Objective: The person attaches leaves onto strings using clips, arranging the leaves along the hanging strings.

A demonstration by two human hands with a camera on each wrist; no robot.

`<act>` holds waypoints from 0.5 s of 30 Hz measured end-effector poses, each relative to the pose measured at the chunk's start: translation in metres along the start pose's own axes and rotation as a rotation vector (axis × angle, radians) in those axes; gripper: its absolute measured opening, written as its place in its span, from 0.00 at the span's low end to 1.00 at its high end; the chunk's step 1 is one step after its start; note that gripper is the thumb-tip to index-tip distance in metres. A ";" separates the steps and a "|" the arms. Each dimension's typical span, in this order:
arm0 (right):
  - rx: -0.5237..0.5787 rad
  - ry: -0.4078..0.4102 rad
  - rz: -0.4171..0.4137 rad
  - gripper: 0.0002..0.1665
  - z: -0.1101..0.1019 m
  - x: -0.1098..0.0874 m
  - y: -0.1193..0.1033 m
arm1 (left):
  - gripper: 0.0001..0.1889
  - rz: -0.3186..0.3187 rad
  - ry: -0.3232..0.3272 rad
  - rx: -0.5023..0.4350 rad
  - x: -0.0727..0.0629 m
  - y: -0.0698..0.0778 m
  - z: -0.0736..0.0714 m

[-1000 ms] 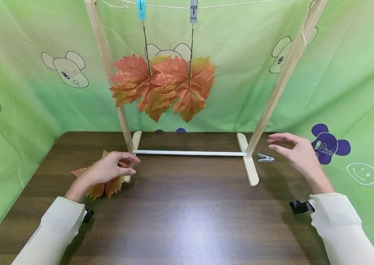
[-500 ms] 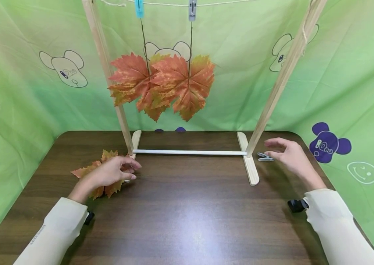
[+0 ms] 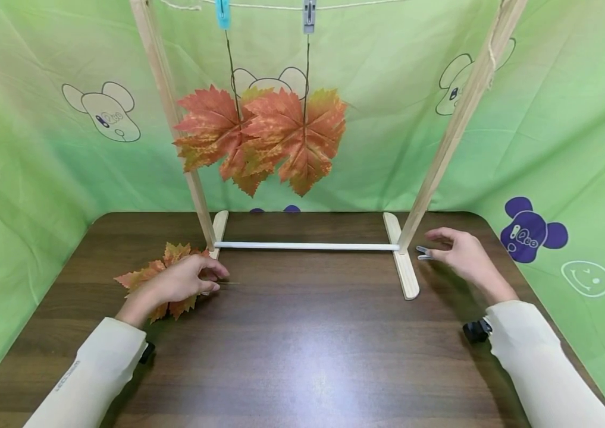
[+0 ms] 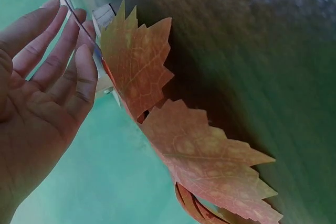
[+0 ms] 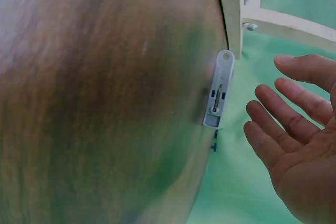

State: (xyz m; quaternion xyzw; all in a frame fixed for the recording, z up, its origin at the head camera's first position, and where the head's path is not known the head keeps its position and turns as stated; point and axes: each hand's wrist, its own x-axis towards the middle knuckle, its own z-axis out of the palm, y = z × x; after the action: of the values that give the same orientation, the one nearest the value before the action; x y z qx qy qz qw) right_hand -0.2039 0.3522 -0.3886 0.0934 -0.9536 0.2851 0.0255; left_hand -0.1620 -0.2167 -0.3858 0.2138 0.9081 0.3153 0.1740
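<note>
My left hand [image 3: 181,279] hovers over an orange maple leaf [image 3: 138,278] lying on the table at the left, hiding part of it. In the left wrist view the leaf's thin stem [image 4: 71,11] runs up beside my loosely bent fingers, which are not closed round it. A grey clothespin [image 5: 218,90] lies on the table just right of the rack's right foot [image 3: 403,276]. Close over it is my right hand [image 3: 463,252], thumb and fingers apart, covering part of the clothespin in the head view.
Two maple leaves [image 3: 304,139] hang from a string [image 3: 265,6] by a blue clothespin [image 3: 222,13] and a grey one. The wooden rack's posts [image 3: 452,128] rise on both sides, joined low by a white rod [image 3: 307,246]. A green printed cloth [image 3: 377,160] surrounds the table.
My right hand has moved down and left to the clothespin on the table. The left hand has shifted slightly right and lower over the leaf.
</note>
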 end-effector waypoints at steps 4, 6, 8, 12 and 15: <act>-0.015 -0.024 -0.009 0.25 0.004 0.004 0.006 | 0.10 -0.010 0.005 0.007 0.001 0.001 0.000; -0.020 -0.033 -0.011 0.26 0.006 0.005 0.008 | 0.10 -0.005 0.004 0.022 0.002 0.001 0.000; -0.025 -0.037 -0.017 0.25 0.007 0.006 0.008 | 0.09 -0.009 -0.001 0.031 0.003 0.001 0.000; -0.037 -0.047 -0.032 0.25 0.010 0.009 0.007 | 0.09 -0.019 -0.014 0.035 0.004 0.002 -0.001; -0.045 -0.061 -0.031 0.25 0.012 0.010 0.007 | 0.09 -0.026 -0.025 0.015 0.006 0.001 -0.001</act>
State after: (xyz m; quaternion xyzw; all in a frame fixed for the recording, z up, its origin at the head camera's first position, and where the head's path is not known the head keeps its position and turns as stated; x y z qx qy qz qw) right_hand -0.2153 0.3494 -0.4008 0.1163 -0.9585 0.2603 0.0032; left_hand -0.1670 -0.2134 -0.3852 0.2072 0.9108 0.3036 0.1880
